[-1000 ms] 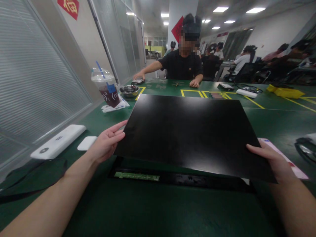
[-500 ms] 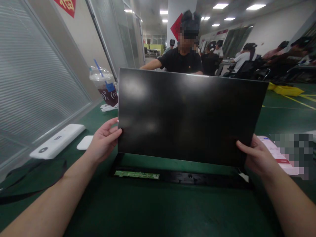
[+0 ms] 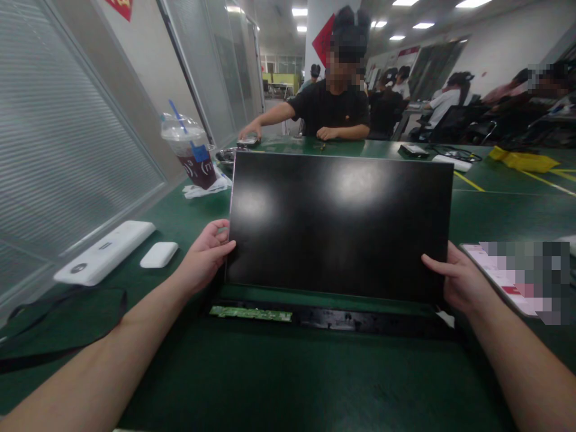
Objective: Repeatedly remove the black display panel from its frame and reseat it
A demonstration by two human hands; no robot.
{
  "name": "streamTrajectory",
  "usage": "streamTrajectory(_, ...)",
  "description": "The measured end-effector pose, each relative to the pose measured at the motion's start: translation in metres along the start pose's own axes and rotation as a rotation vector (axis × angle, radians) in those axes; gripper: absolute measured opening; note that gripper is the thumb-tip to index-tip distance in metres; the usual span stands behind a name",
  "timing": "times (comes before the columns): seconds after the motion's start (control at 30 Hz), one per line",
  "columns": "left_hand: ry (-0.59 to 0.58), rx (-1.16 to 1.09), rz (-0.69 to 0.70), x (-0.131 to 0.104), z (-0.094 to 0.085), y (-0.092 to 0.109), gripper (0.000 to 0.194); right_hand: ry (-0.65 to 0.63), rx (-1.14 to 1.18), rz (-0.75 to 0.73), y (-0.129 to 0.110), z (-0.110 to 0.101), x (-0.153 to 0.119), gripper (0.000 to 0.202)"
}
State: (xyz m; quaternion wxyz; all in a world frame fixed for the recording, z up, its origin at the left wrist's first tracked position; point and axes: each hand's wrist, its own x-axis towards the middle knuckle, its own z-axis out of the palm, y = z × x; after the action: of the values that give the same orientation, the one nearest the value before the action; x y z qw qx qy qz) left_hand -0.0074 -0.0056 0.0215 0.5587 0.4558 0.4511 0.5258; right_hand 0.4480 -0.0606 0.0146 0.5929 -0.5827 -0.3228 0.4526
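A dark, flat display panel (image 3: 339, 231) stands tilted up in front of me, its glossy face towards me. My left hand (image 3: 209, 249) pinches its left edge, thumb on the front and fingers behind. At the right edge my right hand (image 3: 465, 276) grips it the same way, with the thumb on the face. Below the panel, a long black strip (image 3: 360, 321) carrying a green circuit board (image 3: 249, 314) lies on the table. A small white piece (image 3: 445, 317) sits at the strip's right end. Whatever is behind the panel is hidden.
Left are a white device (image 3: 105, 252), a small white case (image 3: 159, 255), a black strap (image 3: 67, 351) and a drink cup (image 3: 193, 153) on tissues. A phone (image 3: 508, 282) lies right. Across the green table (image 3: 292, 384) sits a person (image 3: 333, 114); a yellow object (image 3: 522, 159) lies far right.
The panel's top edge has dropped and leaned away from me, showing more of the far table and the other person's hands. Both my hands still hold its sides.
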Motion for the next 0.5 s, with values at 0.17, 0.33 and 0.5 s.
streamTrajectory(0.17,0.016,0.021,-0.032,-0.0004,0.0015,0.0015,0.042,0.003,-0.026,-0.017,0.0013,0.0037,0.0007,0.057)
streamTrajectory(0.33,0.018,-0.009,-0.062,-0.0009,0.0055,0.0025,0.069,-0.014,-0.038,-0.071,0.0010,0.0064,0.0015,0.072)
streamTrajectory(0.5,-0.043,0.022,-0.039,-0.0023,0.0048,-0.0007,0.072,0.011,-0.075,-0.079,0.0029,0.0047,0.0015,0.071)
